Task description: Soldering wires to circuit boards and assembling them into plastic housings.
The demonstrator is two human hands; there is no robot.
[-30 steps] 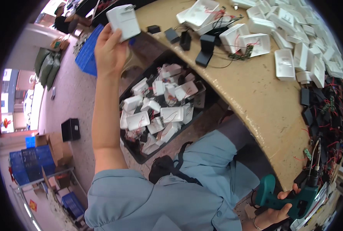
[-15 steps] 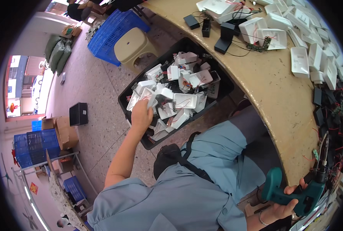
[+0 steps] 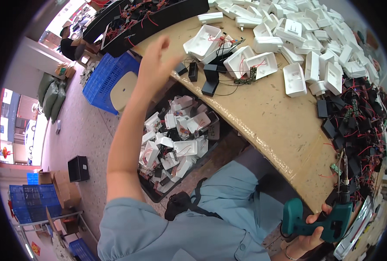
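My left hand is raised over the near-left edge of the workbench, fingers apart and slightly blurred, with nothing visible in it. Just beyond it lie white plastic housings with red wires, small black boxes and a green circuit board. At the lower right my right hand grips a teal soldering gun, its thin metal tip pointing up. Below the bench edge, a black crate holds several wired white housings, partly hidden behind my left forearm.
White housings are piled across the far bench. Black parts with red wires crowd its right side. A long black bin stands at the back, near a blue crate and beige stool. Another person sits beyond.
My left hand has left the housings in the crate and risen to the bench edge. The view has turned toward the bench. My right hand still holds the soldering gun.
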